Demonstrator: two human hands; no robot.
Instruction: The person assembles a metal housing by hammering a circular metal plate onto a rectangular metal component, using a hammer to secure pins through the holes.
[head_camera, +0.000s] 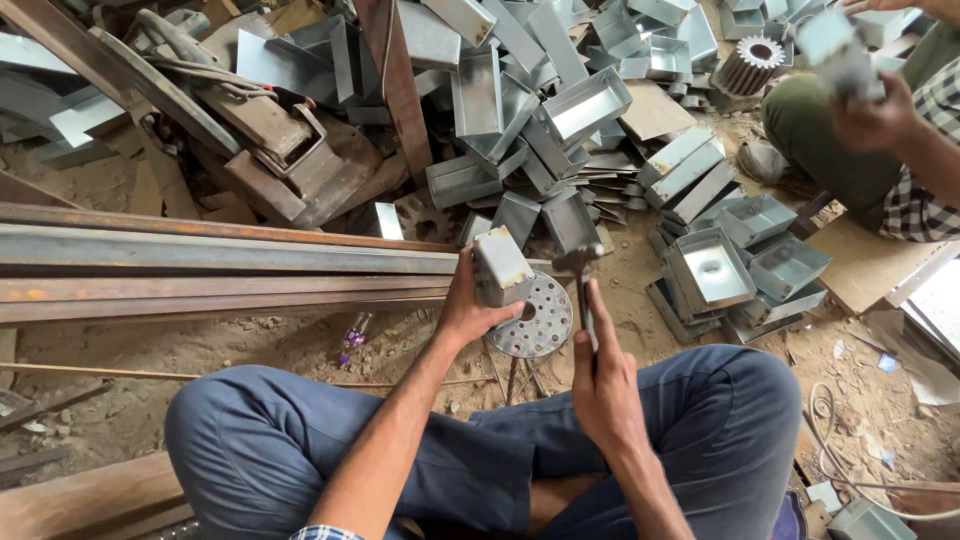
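Small grey sheet-metal box upright above perforated round plate, hammer beside.

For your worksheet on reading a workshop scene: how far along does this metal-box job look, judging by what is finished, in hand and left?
Looks done: shaped trays stacked at right. In hand: the left hand holds a small metal box over a perforated disc; the right hand grips a hammer. Probably left: the jumbled pile of boxes behind.

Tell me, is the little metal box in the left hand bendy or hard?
Probably hard: the metal box keeps sharp folded corners in the left hand. Likely light for its size, since similar trays in the pile are hollow thin sheet. Its cut edges look thin, so possibly sharp.
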